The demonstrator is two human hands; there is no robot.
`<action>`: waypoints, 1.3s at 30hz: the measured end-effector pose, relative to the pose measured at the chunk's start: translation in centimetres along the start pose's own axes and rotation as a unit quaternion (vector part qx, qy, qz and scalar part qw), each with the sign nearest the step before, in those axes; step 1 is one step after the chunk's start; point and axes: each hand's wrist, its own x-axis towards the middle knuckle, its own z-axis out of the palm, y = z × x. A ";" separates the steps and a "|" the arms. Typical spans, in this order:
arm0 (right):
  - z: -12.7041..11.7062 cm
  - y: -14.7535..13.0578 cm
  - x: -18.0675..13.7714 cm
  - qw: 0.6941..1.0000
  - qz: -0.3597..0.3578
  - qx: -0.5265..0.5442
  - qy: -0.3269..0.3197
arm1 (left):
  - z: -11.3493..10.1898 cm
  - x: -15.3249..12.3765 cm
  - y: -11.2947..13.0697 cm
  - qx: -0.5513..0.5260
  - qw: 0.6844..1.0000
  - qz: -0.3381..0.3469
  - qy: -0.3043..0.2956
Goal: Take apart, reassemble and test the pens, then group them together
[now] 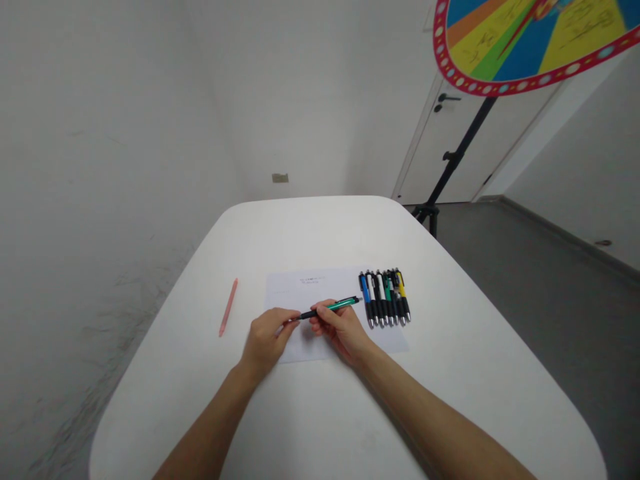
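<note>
A green ballpoint pen (pixel 342 304) with a black grip is held nearly level between my two hands, above a white sheet of paper (pixel 286 287). My right hand (pixel 345 328) is closed around the pen's middle, by the grip. At the pen's tip end, the thumb and fingers of my left hand (pixel 270 337) pinch together. Just right of the pen's clicker end, several pens (pixel 384 299) in blue, white, green, black and yellow lie side by side on the paper's right part. Small handwriting shows near the paper's top edge, too tiny to read.
A pink pen (pixel 229 307) lies alone on the white table (pixel 320 230), left of the paper. Beyond the table's right side stands a colourful prize wheel (pixel 530 43) on a black stand (pixel 463 147), in front of a white door. Walls rise behind and to the left.
</note>
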 end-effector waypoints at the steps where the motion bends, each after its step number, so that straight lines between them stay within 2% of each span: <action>1: 0.0 0.0 0.0 1.000 0.000 -0.001 -0.002 | -0.1 0.1 0.0 0.003 1.000 0.000 -0.002; 10: 0.3 -0.2 -0.1 1.000 -0.002 0.006 -0.015 | -0.1 0.2 0.1 0.032 0.998 -0.040 -0.032; 15: 0.3 -0.2 -0.2 1.000 -0.008 -0.001 -0.018 | 0.1 0.0 -0.1 0.004 0.999 -0.052 0.000; 18: 0.3 -0.2 -0.2 1.000 -0.008 0.002 -0.019 | 0.1 0.1 0.1 -0.003 0.999 -0.039 0.023; 24: 0.2 -0.1 -0.1 1.000 -0.004 0.005 -0.019 | -0.1 0.7 0.8 -0.020 0.999 0.006 0.030; 32: 0.3 -0.1 -0.1 1.000 -0.012 0.012 -0.024 | -0.3 0.6 0.8 -0.020 0.998 -0.050 0.010; 39: 0.2 -0.1 0.0 0.999 -0.007 0.037 -0.022 | -0.4 0.5 0.7 -0.029 0.996 -0.081 0.029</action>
